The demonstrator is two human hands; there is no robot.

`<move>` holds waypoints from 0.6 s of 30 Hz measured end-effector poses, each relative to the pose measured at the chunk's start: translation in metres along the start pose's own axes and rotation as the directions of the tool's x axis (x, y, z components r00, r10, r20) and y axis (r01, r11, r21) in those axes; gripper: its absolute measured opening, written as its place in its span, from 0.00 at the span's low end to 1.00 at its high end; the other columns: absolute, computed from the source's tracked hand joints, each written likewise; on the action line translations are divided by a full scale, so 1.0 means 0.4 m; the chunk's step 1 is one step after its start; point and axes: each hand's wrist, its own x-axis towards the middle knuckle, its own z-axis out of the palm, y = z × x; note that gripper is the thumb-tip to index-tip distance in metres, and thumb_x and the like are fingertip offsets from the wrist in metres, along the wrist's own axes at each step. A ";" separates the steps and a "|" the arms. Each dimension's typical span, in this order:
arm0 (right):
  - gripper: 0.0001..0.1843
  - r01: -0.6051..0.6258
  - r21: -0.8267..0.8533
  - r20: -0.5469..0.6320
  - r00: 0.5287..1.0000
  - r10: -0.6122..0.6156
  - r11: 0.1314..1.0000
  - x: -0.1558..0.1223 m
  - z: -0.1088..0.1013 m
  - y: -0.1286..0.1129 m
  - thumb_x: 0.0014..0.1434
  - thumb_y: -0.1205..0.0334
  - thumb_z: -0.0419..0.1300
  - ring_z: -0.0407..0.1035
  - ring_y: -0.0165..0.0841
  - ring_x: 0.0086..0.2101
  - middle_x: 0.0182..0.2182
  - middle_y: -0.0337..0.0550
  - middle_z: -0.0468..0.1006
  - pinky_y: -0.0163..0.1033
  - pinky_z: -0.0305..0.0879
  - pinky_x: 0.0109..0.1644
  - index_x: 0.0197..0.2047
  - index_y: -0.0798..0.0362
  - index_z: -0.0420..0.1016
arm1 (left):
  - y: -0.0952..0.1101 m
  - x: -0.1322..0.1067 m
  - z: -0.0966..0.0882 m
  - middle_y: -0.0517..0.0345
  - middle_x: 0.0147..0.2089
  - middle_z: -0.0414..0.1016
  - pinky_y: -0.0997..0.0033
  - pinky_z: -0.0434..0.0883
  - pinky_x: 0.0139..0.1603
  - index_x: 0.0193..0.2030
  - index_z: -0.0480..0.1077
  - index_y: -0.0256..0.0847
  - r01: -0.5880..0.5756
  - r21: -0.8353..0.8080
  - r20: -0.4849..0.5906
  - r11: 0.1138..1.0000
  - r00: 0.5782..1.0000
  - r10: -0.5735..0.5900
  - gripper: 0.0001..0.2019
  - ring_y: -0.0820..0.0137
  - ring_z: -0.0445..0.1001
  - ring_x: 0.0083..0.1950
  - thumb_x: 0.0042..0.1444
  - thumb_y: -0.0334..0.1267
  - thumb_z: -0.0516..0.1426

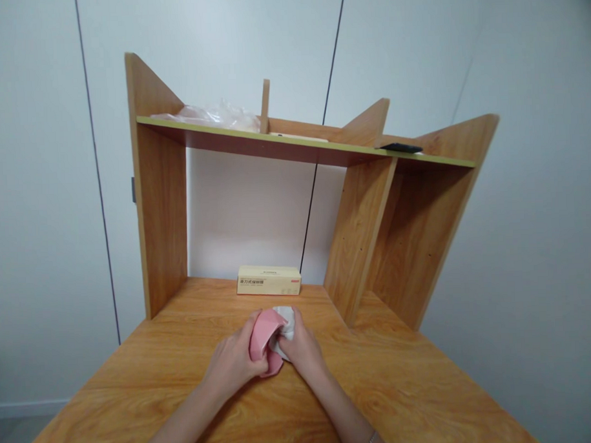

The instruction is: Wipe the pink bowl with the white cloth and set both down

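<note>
Above the desk, my left hand [239, 353] grips a pink bowl [265, 329] with flat, angled sides. The bowl is tipped so its hollow faces right. My right hand [302, 344] has its fingers closed on a light grey-white cloth [284, 319], which is pressed at the bowl's rim and partly inside it. The fingers of the right hand are partly covered by the cloth. Behind both hands stands a cream-coloured box [268, 280] with dark printed characters and a small red label.
The wooden desk [407, 379] carries a shelf unit [159, 213] with upright panels at left and right. Crumpled clear plastic [214, 116] lies on the upper shelf, and a flat black item [400, 148] sits farther right. Pale wall panels rise behind.
</note>
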 end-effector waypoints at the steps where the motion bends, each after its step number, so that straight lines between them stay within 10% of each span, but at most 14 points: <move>1: 0.37 0.038 -0.032 -0.022 0.999 -0.038 0.999 -0.003 -0.008 -0.003 0.50 0.60 0.54 0.71 0.38 0.32 0.32 0.46 0.77 0.35 0.60 0.32 0.62 0.54 0.46 | 0.002 0.001 -0.004 0.49 0.47 0.72 0.67 0.65 0.41 0.62 0.48 0.41 -0.006 0.020 0.010 1.000 1.000 0.006 0.35 0.58 0.72 0.44 0.44 0.42 0.53; 7: 0.35 0.324 -0.117 -0.173 0.924 -0.341 0.939 -0.015 -0.036 -0.006 0.53 0.60 0.52 0.69 0.36 0.37 0.38 0.47 0.76 0.35 0.60 0.39 0.63 0.52 0.44 | 0.002 -0.003 -0.031 0.53 0.42 0.74 0.68 0.65 0.40 0.61 0.49 0.44 -0.069 0.106 0.081 0.992 0.995 0.060 0.34 0.60 0.73 0.41 0.44 0.40 0.52; 18: 0.32 0.034 0.403 -0.021 0.999 -0.028 0.914 0.006 0.039 0.036 0.53 0.66 0.47 0.68 0.35 0.42 0.44 0.51 0.73 0.36 0.62 0.41 0.61 0.59 0.46 | -0.053 0.012 0.019 0.44 0.51 0.68 0.60 0.64 0.48 0.64 0.38 0.37 0.006 -0.294 -0.072 0.956 0.997 -0.029 0.43 0.56 0.68 0.50 0.46 0.53 0.54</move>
